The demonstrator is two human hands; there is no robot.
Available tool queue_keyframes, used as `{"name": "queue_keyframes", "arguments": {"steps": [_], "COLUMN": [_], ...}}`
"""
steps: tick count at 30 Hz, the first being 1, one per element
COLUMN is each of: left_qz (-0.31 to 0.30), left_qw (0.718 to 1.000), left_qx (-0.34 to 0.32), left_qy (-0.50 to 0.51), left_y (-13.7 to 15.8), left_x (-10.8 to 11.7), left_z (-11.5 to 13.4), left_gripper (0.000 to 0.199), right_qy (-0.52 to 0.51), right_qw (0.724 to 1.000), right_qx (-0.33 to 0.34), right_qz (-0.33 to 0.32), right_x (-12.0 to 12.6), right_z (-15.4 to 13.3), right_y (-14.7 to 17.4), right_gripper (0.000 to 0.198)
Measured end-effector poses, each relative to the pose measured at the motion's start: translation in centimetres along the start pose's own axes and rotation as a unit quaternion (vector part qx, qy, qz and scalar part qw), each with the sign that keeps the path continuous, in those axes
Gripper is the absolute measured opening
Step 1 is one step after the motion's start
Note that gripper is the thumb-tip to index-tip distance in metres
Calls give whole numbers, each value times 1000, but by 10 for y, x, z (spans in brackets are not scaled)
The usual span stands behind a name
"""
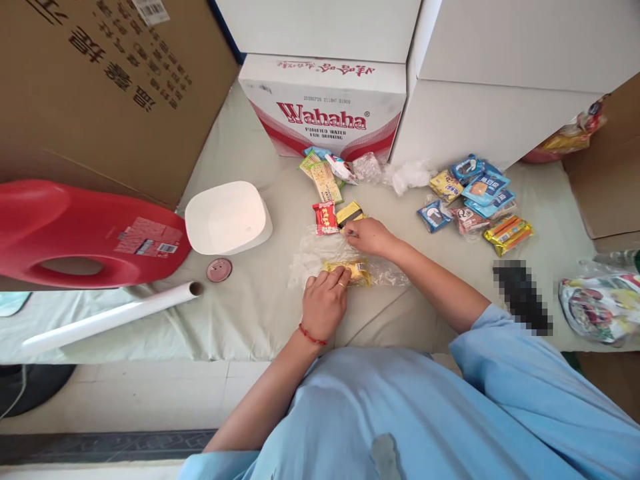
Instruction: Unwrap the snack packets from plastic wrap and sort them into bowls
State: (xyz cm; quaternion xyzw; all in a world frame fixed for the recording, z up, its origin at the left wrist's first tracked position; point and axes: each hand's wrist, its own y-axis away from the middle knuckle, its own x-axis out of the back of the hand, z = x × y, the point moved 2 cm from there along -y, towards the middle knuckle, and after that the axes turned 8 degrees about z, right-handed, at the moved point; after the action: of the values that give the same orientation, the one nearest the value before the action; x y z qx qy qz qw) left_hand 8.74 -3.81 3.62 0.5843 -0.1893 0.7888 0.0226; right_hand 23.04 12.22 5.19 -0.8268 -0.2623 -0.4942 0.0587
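Note:
A yellow snack packet lies on a crinkled clear plastic bag spread over the cloth. My left hand, with a ring and a red bracelet, presses down on this packet with its fingers close together. Just above, my right hand is closed in a pinch at the bag's upper edge. Its fingertips are beside a yellow packet with a dark band, which lies against a red packet. Green-and-yellow cracker packets are heaped farther back.
At left stand a white plastic tub, a red jug, a white roll and a small round pink object. Several blue, yellow and brown snack packets are piled at right. A Wahaha carton and white boxes bound the back.

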Motion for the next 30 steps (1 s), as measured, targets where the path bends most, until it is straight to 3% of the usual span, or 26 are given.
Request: {"name": "queue_keyframes", "arguments": {"steps": [4,6,9,11,14,16,18,19,21,24,30], "left_qz": [5,4,-17,-21,58,151,201,196,137,46,10], "left_qw": [1000,998,980,949,891,849,831,840,884,931,906], "left_qx": [14,29,52,85,234,359,424,427,390,317,289], "left_qy": [16,56,191,302,384,356,300,272,218,175,311], "left_y": [-2,-2,5,14,27,31,29,25,17,10,-2], "left_x": [-1,-1,4,10,19,22,21,19,16,17,31], "left_z": [-2,-8,-24,-38,-63,-78,-87,-89,-88,-75,-28], "left_gripper": [35,31,32,31,25,28,40,45,48,35,13], "right_qy": [-119,-124,-44,10,56,70,75,75,75,77,41], "right_qw": [982,966,968,971,971,973,974,975,976,977,979], "right_qx": [146,225,246,237,229,220,213,210,206,198,197], "right_qz": [-10,-32,-34,-29,-30,-26,-22,-21,-20,-27,-17], "right_x": [10,6,-11,-24,-36,-39,-38,-37,-35,-34,-42], "right_z": [-13,-19,-20,-18,-18,-20,-23,-25,-27,-27,-23], "right_y": [33,57,83,93,99,100,101,102,103,104,105], "right_gripper": [26,33,41,41,41,43,43,43,42,41,38]}}
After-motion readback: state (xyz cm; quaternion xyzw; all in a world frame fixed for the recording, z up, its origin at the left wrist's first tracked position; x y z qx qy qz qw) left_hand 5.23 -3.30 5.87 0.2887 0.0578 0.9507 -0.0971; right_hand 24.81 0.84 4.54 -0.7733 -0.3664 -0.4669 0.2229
